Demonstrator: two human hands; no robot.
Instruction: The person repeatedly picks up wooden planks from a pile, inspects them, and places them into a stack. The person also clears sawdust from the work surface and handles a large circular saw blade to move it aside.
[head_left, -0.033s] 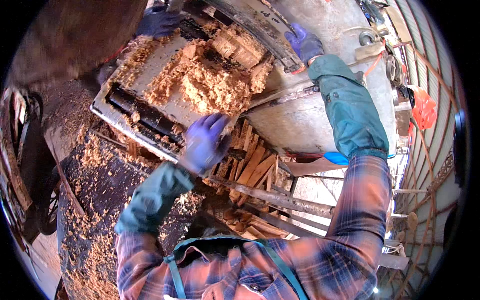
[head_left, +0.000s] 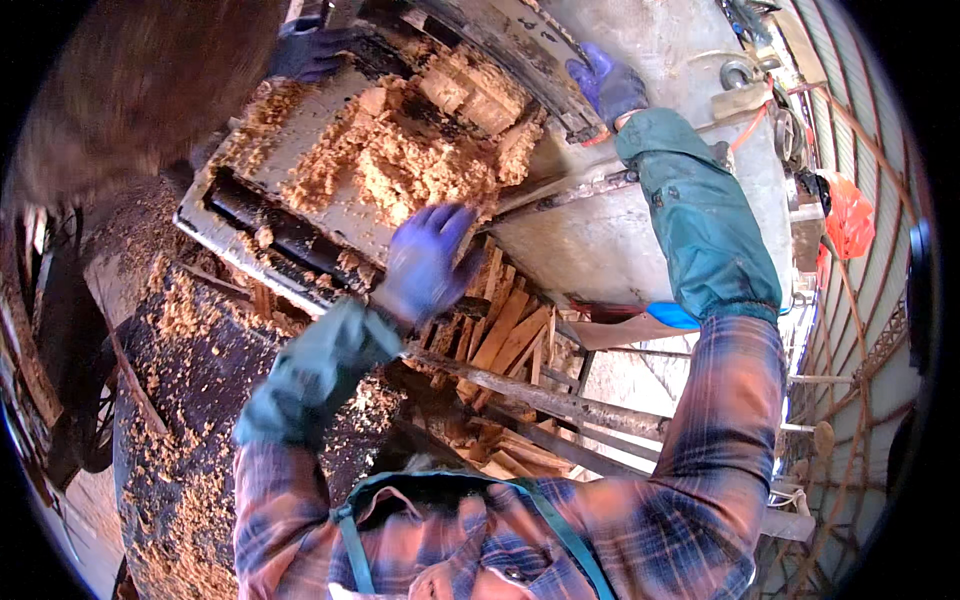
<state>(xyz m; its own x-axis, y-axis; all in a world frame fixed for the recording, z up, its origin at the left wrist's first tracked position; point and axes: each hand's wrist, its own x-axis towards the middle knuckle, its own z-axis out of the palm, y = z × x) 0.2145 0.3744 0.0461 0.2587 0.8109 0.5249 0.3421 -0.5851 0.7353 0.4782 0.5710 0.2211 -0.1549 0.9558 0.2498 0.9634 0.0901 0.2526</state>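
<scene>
My left hand (head_left: 425,262), in a purple glove and slightly blurred, is open just below a heap of crumbly tan material (head_left: 400,165). Its fingers point up at the heap's lower edge. The heap lies on a pale metal tray (head_left: 325,215) with a dark slot along its near side. A thicker layered block (head_left: 475,90) of the same stuff sits behind it. At the upper right, my right hand (head_left: 608,88), also gloved, lies against the edge of a long metal frame (head_left: 545,60) with its visible fingers apart. Green sleeve covers reach over both forearms.
Another person's dark-gloved hand (head_left: 308,52) is at the tray's far left, below a blurred brown shape (head_left: 130,100). Split wood pieces (head_left: 505,330) lie below a round bar (head_left: 540,388). Crumbs cover a dark surface (head_left: 210,400) at lower left. A metal tabletop (head_left: 580,240) extends right.
My left hand has shifted a little up and to the right, toward the heap's lower edge. The right hand stays nearly in place beside the frame.
</scene>
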